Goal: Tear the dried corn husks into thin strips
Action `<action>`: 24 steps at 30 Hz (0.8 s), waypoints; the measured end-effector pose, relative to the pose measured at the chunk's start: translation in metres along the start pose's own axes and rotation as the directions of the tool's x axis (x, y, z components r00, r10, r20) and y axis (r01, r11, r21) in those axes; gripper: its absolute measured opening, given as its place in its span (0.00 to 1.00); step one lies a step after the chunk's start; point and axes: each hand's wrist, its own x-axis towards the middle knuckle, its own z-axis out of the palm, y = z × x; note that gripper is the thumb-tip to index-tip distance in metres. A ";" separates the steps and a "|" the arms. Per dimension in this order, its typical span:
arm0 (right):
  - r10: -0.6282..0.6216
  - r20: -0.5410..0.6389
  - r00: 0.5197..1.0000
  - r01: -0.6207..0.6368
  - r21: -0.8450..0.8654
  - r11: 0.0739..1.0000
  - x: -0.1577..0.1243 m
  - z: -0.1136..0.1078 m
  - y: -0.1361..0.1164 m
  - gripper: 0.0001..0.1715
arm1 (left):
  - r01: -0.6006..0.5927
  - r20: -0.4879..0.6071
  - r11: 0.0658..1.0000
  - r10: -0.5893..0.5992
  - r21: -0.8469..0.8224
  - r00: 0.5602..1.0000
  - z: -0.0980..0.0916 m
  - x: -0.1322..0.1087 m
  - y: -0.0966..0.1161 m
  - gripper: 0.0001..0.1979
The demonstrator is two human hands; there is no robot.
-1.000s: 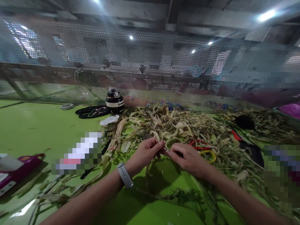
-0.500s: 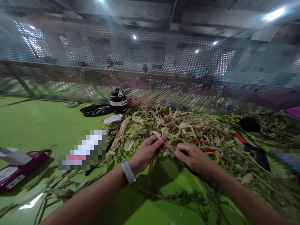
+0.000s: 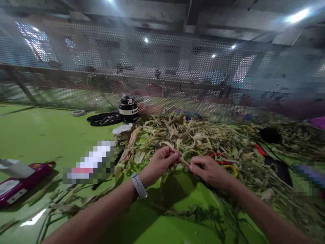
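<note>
A thin strand of dried plant fibre (image 3: 184,162) stretches between my two hands. My left hand (image 3: 162,162), with a pale watch band on its wrist, pinches the strand's left end between thumb and fingers. On the right, my right hand (image 3: 209,169) holds the other end between thumb and forefinger. Behind both hands lies a wide heap of dry, curled leaves (image 3: 203,132). Red handles (image 3: 220,156) and a yellow loop (image 3: 235,170) show partly beside my right hand.
A black bottle (image 3: 128,108) stands at the back on the green table (image 3: 50,132), near a black pouch (image 3: 103,119) and white tissue (image 3: 122,128). A purple power strip (image 3: 38,173) lies left. Behind is a perforated screen (image 3: 157,74).
My left thumb and fingers have shifted slightly on the strand. My right hand stays in nearly the same place.
</note>
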 end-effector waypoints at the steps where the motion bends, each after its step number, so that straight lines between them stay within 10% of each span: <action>1: 0.000 0.014 1.000 0.000 -0.009 1.000 0.000 -0.001 0.001 0.17 | 0.002 -0.010 1.000 -0.002 0.001 1.000 -0.001 0.000 0.001 0.15; 4: -0.026 0.009 1.000 0.027 -0.040 0.999 -0.002 -0.005 0.000 0.16 | 0.016 0.006 1.000 -0.016 0.024 1.000 -0.001 -0.001 0.004 0.15; 10: -0.195 -0.462 0.865 0.077 -0.263 0.962 -0.006 -0.006 -0.010 0.11 | 0.023 0.262 0.987 -0.065 0.158 0.963 0.011 -0.013 0.005 0.15; 14: -0.066 -0.359 0.931 0.068 -0.007 0.998 -0.001 0.008 -0.010 0.10 | 0.069 0.323 0.987 -0.115 0.148 0.939 0.021 -0.019 0.002 0.16; 24: 0.133 -0.368 0.920 0.021 0.386 0.922 0.001 0.016 -0.018 0.07 | 0.201 0.324 0.976 -0.216 0.078 0.921 0.022 -0.024 0.003 0.14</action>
